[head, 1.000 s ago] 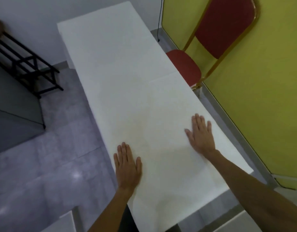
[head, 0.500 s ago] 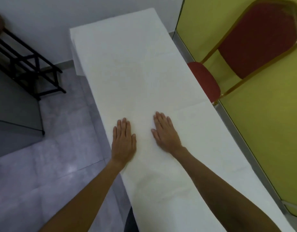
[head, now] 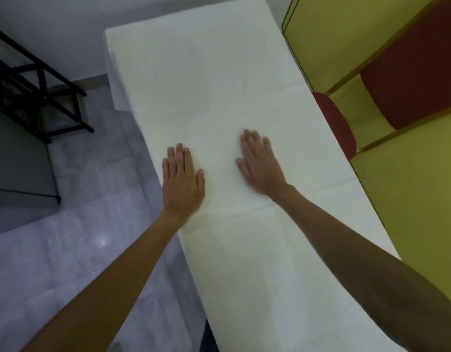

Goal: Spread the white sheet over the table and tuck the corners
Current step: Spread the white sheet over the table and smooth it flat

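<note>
A white sheet (head: 206, 80) covers the long narrow table from the far end to the near edge, with faint fold creases across it. My left hand (head: 181, 181) lies flat, palm down, on the sheet close to the table's left edge. My right hand (head: 260, 163) presses flat on the sheet near the middle of the table's width, fingers straight and pointing away from me. At the far left corner a bit of sheet (head: 115, 92) hangs down over the side. The table itself is hidden under the sheet.
A red padded chair (head: 407, 77) with a gold frame stands tight against the table's right side, before a yellow-green wall (head: 410, 199). A black metal rack (head: 36, 97) stands on the grey tiled floor (head: 67, 250) at the left. A white wall closes the far end.
Both hands have slid forward along the sheet, away from me. The right hand came in from the right edge to the middle, then drifted right a little. The view moved forward.
</note>
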A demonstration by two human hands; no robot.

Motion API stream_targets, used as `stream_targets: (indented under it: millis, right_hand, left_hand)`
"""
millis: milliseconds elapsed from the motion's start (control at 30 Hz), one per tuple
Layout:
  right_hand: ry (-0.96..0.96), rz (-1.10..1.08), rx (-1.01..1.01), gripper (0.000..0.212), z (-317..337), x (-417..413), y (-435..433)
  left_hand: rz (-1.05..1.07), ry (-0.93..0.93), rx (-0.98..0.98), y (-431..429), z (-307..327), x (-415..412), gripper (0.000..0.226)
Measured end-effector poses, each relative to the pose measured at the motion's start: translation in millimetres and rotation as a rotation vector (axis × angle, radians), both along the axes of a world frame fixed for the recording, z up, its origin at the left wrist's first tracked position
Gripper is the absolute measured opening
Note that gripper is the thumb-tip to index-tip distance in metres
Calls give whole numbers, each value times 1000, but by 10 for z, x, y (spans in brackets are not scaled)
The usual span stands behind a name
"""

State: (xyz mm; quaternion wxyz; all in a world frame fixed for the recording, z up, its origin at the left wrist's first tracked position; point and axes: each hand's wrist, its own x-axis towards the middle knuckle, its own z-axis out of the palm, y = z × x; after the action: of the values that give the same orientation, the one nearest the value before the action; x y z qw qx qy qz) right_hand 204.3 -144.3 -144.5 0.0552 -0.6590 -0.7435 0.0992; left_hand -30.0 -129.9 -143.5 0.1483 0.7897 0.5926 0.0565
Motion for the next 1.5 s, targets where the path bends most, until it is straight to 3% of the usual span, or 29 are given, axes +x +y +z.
stream_targets:
  millis: [133, 267, 533, 700, 867, 967, 1267, 1500]
  right_hand:
    - [27, 216, 48, 60, -16, -777, 679]
    - [-21, 262, 0, 63, -53, -555, 1135]
    - [-136, -204, -93, 70, 93, 1237, 1604]
    - [-142, -402, -87, 74, 120, 1122, 1599]
    - [-88, 0, 42, 71, 10, -96, 1067]
    - [-77, 120, -5, 70, -12, -405, 679]
    - [-142, -418, -124, 79, 83, 1362, -579]
    - [-44, -261, -101, 77, 73, 862, -1407]
  left_hand:
    - [68, 12, 3, 819, 9, -63, 66]
    - [22, 32, 70, 1205, -61, -186, 65]
    - [25, 50, 140, 1213, -141, -181, 66]
    - [20, 47, 129, 1221, -136, -166, 66]
    - [20, 46, 120, 1216, -97, -160, 67]
    - [17, 39, 92, 1202, -56, -161, 68]
    - [-20, 92, 38, 817, 30, -77, 65]
    - [-25, 64, -29, -836, 29, 482, 70]
